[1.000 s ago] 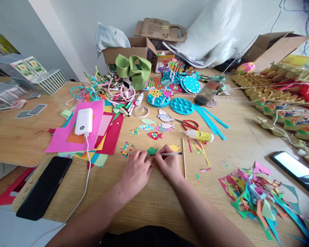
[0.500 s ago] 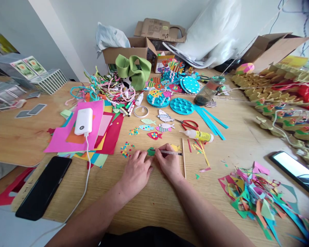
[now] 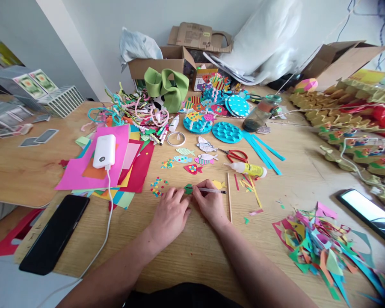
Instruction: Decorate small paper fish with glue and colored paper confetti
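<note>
My right hand (image 3: 213, 207) is closed round a slim pen (image 3: 212, 190), its tip over a small green paper cutout (image 3: 188, 189). My left hand (image 3: 170, 213) rests on the table with fingers bent, their tips at the cutout's left edge, holding it down; the fingers partly hide it. Just left of that hand lie loose paper dots (image 3: 158, 186). A red paper fish (image 3: 193, 169) with dots on it is beyond the hands, near several other paper fish (image 3: 205, 158). Beside my right hand are a yellow cutout (image 3: 219, 184) and a thin wooden stick (image 3: 229, 199).
Red-handled scissors (image 3: 238, 155) and a glue bottle (image 3: 249, 169) lie ahead on the right. Paper scraps (image 3: 324, 244) are heaped at right near a phone (image 3: 368, 214). At left are coloured sheets (image 3: 75, 175), a white power bank (image 3: 104, 150) with cable, and a black phone (image 3: 54, 234).
Almost nothing differs. Both hands stay in place, and the pen's back end has shifted very slightly to the left.
</note>
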`<state>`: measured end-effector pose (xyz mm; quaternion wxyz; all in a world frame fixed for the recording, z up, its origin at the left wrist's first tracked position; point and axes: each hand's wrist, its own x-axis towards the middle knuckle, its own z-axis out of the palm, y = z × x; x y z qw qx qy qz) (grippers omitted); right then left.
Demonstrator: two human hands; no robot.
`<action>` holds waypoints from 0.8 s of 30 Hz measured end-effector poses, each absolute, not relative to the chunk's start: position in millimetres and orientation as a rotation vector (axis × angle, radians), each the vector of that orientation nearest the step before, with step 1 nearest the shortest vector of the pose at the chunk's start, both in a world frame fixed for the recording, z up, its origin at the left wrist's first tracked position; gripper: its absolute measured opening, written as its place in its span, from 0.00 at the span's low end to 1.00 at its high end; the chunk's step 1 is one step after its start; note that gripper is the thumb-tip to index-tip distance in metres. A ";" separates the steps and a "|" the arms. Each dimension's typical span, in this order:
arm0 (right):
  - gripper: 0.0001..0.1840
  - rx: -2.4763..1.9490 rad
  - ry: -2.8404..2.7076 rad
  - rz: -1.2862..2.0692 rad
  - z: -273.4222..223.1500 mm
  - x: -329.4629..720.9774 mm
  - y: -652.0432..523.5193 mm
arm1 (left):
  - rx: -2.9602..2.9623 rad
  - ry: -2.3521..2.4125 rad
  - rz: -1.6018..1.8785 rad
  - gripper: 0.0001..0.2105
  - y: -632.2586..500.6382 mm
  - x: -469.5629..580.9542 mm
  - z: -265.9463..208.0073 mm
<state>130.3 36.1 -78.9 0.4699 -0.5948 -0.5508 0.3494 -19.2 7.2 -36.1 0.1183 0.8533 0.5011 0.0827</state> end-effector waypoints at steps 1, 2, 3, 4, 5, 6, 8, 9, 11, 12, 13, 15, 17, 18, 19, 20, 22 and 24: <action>0.13 -1.458 -1.350 0.854 -78.7 130.3 36.0 | 2.496 1.466 0.245 0.12 7.2 -19.3 -36.2; 0.13 -1.459 -1.350 0.853 -78.5 130.3 36.0 | 2.498 1.466 0.248 0.12 7.2 -19.3 -36.3; 0.13 -1.458 -1.349 0.854 -78.2 130.2 36.0 | 2.500 1.467 0.248 0.12 7.1 -19.4 -36.5; 0.13 -1.458 -1.348 0.856 -77.8 130.2 36.1 | 2.502 1.467 0.246 0.12 7.1 -19.4 -36.7; 0.13 -1.459 -1.349 0.860 -77.4 130.1 36.1 | 2.504 1.469 0.243 0.11 7.1 -19.3 -36.8; 0.13 -1.460 -1.351 0.863 -77.0 130.0 36.1 | 2.507 1.469 0.240 0.11 7.1 -19.3 -36.9; 0.13 -1.460 -1.359 0.871 -76.4 129.9 36.2 | 2.511 1.471 0.234 0.12 7.1 -19.1 -36.9; 0.13 -1.461 -1.362 0.875 -76.3 129.9 36.1 | 2.512 1.471 0.230 0.12 7.1 -19.1 -36.8; 0.13 -1.465 -1.359 0.880 -76.7 129.9 36.1 | 2.511 1.469 0.228 0.12 7.0 -19.0 -36.5; 0.13 -1.467 -1.356 0.878 -77.1 130.0 36.0 | 2.509 1.469 0.230 0.12 7.0 -19.1 -36.4; 0.13 -1.469 -1.352 0.874 -77.7 130.1 35.9 | 2.508 1.469 0.235 0.12 7.0 -19.1 -36.4; 0.13 -1.470 -1.348 0.861 -78.8 130.2 35.8 | 2.509 1.469 0.246 0.12 6.9 -19.3 -36.4; 0.12 -1.469 -1.347 0.846 -79.8 130.4 35.6 | 2.512 1.468 0.251 0.12 7.0 -19.4 -36.7; 0.12 -1.469 -1.345 0.842 -80.2 130.4 35.4 | 2.514 1.467 0.249 0.12 7.1 -19.4 -36.9; 0.11 -1.469 -1.344 0.839 -80.5 130.4 35.3 | 2.515 1.467 0.246 0.12 7.2 -19.4 -37.1; 0.11 -1.469 -1.341 0.837 -80.8 130.3 35.3 | 2.514 1.467 0.243 0.12 7.3 -19.4 -37.3; 0.11 -1.466 -1.336 0.836 -81.4 130.3 35.2 | 2.510 1.467 0.235 0.12 7.4 -19.3 -37.7; 0.11 -1.461 -1.337 0.833 -81.9 130.2 35.2 | 2.505 1.467 0.225 0.12 7.3 -19.2 -37.9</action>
